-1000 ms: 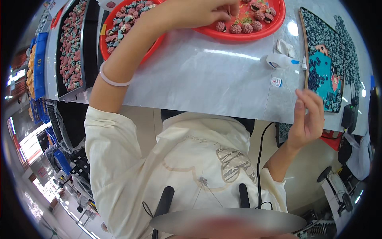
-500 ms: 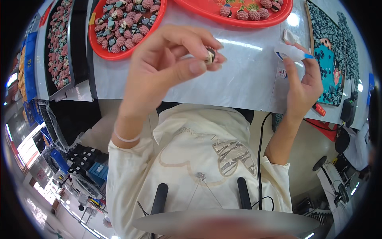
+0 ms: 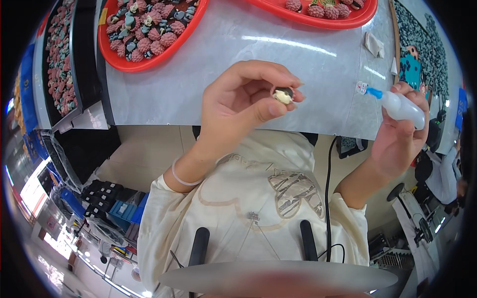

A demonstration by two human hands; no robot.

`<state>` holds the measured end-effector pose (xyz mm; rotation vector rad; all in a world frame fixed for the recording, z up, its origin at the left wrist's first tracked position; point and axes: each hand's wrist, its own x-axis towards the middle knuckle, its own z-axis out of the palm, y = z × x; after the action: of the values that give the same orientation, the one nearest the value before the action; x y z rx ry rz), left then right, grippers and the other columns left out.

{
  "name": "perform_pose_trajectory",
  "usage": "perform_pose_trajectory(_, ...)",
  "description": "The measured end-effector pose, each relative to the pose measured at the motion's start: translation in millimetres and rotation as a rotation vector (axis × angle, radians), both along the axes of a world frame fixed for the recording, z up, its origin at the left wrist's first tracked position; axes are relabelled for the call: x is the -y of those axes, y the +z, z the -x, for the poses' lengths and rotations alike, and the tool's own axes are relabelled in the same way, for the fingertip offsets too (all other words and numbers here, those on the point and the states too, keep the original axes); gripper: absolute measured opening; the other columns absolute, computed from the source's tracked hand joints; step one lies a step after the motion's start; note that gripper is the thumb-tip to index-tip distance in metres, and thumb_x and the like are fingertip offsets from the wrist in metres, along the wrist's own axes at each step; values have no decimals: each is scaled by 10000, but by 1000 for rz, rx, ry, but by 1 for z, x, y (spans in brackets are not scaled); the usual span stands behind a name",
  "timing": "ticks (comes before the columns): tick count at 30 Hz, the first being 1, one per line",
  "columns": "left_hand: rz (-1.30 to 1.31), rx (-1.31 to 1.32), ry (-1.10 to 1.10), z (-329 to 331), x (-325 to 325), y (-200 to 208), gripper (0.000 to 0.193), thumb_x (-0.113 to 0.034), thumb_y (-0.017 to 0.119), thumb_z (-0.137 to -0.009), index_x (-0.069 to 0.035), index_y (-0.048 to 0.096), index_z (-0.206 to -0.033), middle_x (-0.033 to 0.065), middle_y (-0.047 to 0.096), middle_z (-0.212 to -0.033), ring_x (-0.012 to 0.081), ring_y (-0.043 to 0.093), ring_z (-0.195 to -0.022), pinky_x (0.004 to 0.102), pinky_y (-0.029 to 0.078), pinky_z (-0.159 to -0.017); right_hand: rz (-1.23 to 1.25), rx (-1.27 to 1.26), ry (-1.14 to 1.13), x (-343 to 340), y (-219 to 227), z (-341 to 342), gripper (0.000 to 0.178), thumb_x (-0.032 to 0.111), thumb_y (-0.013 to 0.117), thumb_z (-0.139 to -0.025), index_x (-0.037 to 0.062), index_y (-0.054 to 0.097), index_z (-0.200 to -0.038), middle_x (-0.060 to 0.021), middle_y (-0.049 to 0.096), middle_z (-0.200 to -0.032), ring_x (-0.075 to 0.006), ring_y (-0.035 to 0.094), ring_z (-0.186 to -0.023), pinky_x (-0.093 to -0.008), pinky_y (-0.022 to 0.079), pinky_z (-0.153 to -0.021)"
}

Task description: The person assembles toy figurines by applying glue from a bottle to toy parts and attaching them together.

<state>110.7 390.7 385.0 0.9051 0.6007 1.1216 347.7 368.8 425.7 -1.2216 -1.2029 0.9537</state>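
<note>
My left hand (image 3: 238,107) is raised over the table edge, pinching a small pink round piece (image 3: 283,94) with a white and dark underside between thumb and fingers. My right hand (image 3: 400,134) grips a small white glue bottle (image 3: 400,106) with a blue nozzle that points left toward the piece; a gap remains between nozzle and piece. Both forearms rise from my cream sweater at the bottom.
A grey table top (image 3: 223,84) carries a red tray (image 3: 149,30) of pink and dark small pieces at upper left and another red tray (image 3: 328,12) at top. A board covered in dark pieces (image 3: 422,54) lies at right. Black racks (image 3: 64,64) stand left.
My left hand came back from the far red tray carrying the pink piece toward me. My right hand picked up the glue bottle from the table and now aims it at the piece.
</note>
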Motion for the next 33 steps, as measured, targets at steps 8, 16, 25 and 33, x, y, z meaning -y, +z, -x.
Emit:
perform_pose_trajectory(8, -109, -37, -24, -4, -6, -7, 280, -156, 619, -766, 6, 504, -964, 168, 543, -962, 234, 590, -817, 282, 507, -667, -144, 45, 26, -11, 8, 32, 448, 316, 610, -756, -83, 498, -925, -181, 546, -864, -247, 584, -742, -300, 462, -646)
perform_pose_trajectory(16, -107, -86, 8, -4, -5, -6, 308, -158, 626, -756, 22, 506, -975, 169, 549, -941, 234, 585, -818, 292, 507, -679, -137, 235, 40, -13, 15, 38, 448, 324, 567, -781, -95, 500, -925, -205, 535, -836, -227, 515, -706, -295, 412, -617)
perform_pose_trajectory(25, -157, -89, -27, -5, -6, -8, 295, -129, 632, -746, 30, 510, -963, 170, 551, -931, 242, 587, -814, 309, 502, -690, -414, 442, 122, -10, 24, 34, 391, 265, 618, -721, -57, 512, -915, -209, 582, -731, -176, 445, -546, -256, 368, -504)
perform_pose_trajectory(33, -137, -111, 7, -6, -5, -6, 273, -125, 640, -738, 29, 528, -933, 163, 560, -903, 242, 589, -799, 322, 492, -705, -403, 621, 190, -3, 32, 43, 424, 273, 653, -683, -64, 511, -898, -209, 587, -697, -158, 414, -491, -254, 335, -443)
